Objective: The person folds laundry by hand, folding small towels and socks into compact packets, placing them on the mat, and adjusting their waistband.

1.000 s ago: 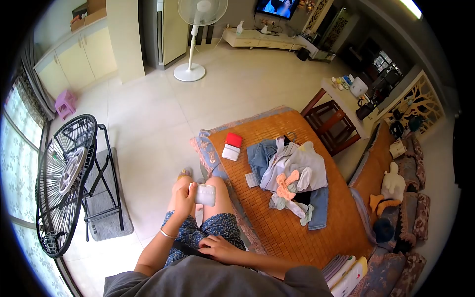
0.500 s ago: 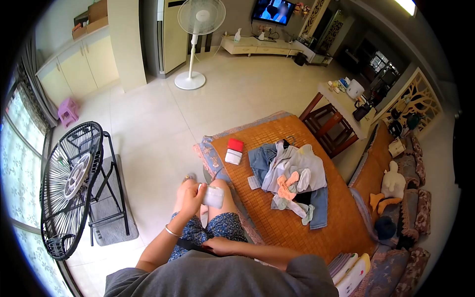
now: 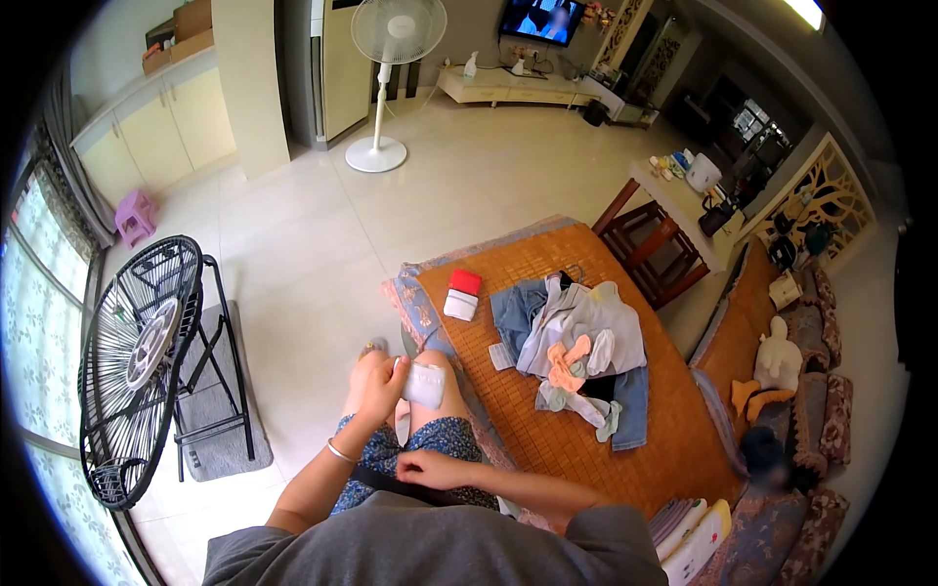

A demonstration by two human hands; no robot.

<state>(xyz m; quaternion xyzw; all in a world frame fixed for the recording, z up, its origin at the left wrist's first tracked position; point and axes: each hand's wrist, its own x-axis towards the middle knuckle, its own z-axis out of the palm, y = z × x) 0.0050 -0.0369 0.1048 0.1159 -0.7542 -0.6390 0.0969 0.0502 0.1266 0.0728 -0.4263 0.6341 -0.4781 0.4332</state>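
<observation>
My left hand (image 3: 378, 389) is closed round a small white folded cloth bundle (image 3: 424, 386), held above my knees. My right hand (image 3: 432, 470) rests low over my lap, fingers curled in and nothing visible in them. It is nearest to the patterned blue shorts (image 3: 442, 438). On the woven mat (image 3: 528, 435) to my right lie a red folded bundle (image 3: 465, 282) and a white one (image 3: 460, 306), side by side. Beyond them is a loose pile with a pale grey shirt (image 3: 611, 327), blue jeans (image 3: 631, 410) and peach socks (image 3: 567, 363).
A black round-backed chair (image 3: 137, 371) stands on a grey rug at left. Ahead are a white standing fan (image 3: 376, 153) and a pink stool (image 3: 136, 216). A wooden chair (image 3: 653, 244) stands beyond the mat. A plush toy (image 3: 778, 356) sits at far right.
My right hand has lifted slightly from the dark fabric at my waist and moved forward over my lap. My left hand still holds the white bundle, which has tilted a little.
</observation>
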